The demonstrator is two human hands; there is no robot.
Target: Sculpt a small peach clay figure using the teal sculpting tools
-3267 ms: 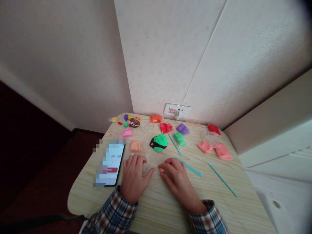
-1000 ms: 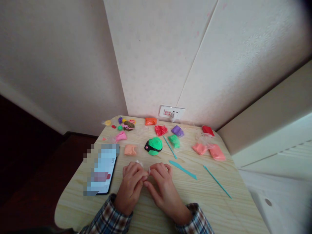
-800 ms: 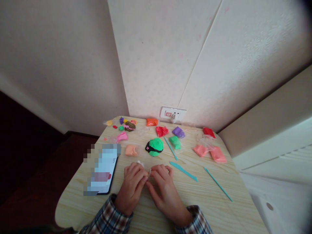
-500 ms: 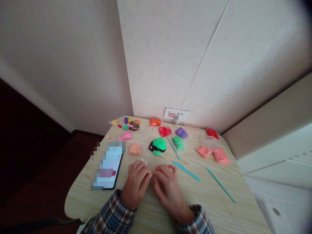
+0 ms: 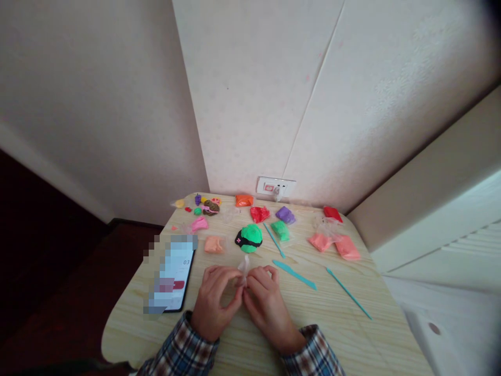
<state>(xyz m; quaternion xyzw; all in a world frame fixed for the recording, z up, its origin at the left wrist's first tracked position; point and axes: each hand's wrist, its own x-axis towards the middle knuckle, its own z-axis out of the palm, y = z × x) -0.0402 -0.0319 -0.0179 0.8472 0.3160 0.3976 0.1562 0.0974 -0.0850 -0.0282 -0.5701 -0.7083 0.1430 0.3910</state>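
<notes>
Between my fingertips is a small, pale, translucent plastic bag, its upper end standing up above my hands. My left hand pinches it from the left with thumb and forefinger. From the other side my right hand is closed on it, fingertips almost touching those of the left. What the bag contains is hidden by my fingers. Just beyond stands a green clay cap with a black brim and band and a small pink decoration. A peach clay packet lies beyond my left hand.
A phone lies left of my hands on the wooden table. Turquoise modelling tools lie to the right. Several clay packets and small clay figures line the back, before a wall socket.
The plastic bag now stands up between my hands, where before it showed beyond my left fingers. My left thumb and forefinger have parted into a rounder pinch. The view has shifted slightly.
</notes>
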